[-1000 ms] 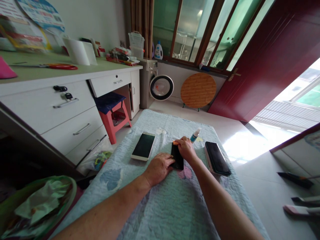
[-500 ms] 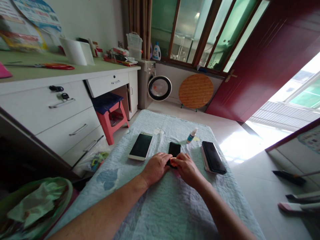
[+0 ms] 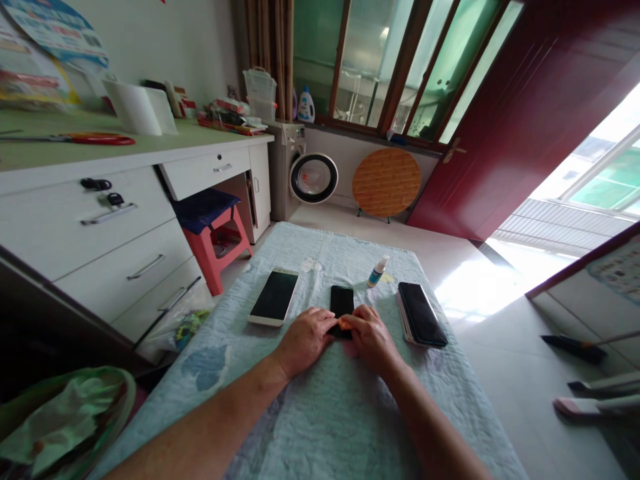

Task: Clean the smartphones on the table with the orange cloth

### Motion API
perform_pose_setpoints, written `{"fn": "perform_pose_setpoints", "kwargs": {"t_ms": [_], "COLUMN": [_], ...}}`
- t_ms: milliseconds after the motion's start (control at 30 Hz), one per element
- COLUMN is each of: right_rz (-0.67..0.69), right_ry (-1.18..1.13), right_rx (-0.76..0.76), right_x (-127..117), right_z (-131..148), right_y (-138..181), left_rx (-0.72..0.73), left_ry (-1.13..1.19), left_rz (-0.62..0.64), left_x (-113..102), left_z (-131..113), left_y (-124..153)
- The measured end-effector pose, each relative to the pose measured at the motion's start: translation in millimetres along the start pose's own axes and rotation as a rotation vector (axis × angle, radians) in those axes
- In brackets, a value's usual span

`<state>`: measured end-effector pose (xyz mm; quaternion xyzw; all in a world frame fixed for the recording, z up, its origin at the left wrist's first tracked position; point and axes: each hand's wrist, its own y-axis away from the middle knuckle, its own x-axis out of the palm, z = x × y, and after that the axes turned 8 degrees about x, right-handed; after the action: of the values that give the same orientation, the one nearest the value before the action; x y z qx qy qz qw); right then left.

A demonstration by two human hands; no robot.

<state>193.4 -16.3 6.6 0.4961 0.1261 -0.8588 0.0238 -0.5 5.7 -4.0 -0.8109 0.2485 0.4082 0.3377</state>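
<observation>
A small black smartphone point(image 3: 342, 300) lies face up on the light blue quilted cloth point(image 3: 310, 427), in front of me. My left hand point(image 3: 306, 340) grips its lower left edge, fingers together. With its fingers pinched, my right hand point(image 3: 369, 337) presses a small orange cloth-like piece point(image 3: 345, 323) onto the lower part of the screen. To the left lies a larger white-framed smartphone point(image 3: 274, 297), its screen dark. On the right, a black phone point(image 3: 423, 315) rests on top of a pale flat item. A small spray bottle point(image 3: 379, 272) stands behind my right hand.
A white desk point(image 3: 100, 220) with drawers runs along the left, with a red stool point(image 3: 213, 247) beside it. A bin point(image 3: 65, 427) sits low at left. Farther back are a washing machine point(image 3: 286, 150) with its door open, a round wooden board point(image 3: 387, 181) and a red door point(image 3: 480, 133).
The whole view has shifted slightly, so things sit a little further left. The orange piece stays on the lower screen, and both hands keep nearly the same pose.
</observation>
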Motion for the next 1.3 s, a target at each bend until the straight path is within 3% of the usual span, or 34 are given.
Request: {"fn": "perform_pose_setpoints", "kwargs": {"t_ms": [267, 600, 1033, 1300], "right_rz": [-0.077, 0.018, -0.092, -0.052], "right_ry": [0.049, 0.047, 0.11, 0.09], "right_rx": [0.145, -0.012, 0.139, 0.1], "right_x": [1, -11, 2, -1], "right_z": [-13, 6, -29, -24], "right_y": [-11, 8, -66, -53], "left_rx": [-0.007, -0.034, 0.006, -0.004], "left_ry": [-0.001, 0.058, 0.117, 0.124], "left_rz": [0.009, 0.013, 0.023, 0.034], "left_x": [-2, -1, -2, -4], "left_z": [-1, -2, 3, 1], "left_y": [-1, -1, -3, -1]}}
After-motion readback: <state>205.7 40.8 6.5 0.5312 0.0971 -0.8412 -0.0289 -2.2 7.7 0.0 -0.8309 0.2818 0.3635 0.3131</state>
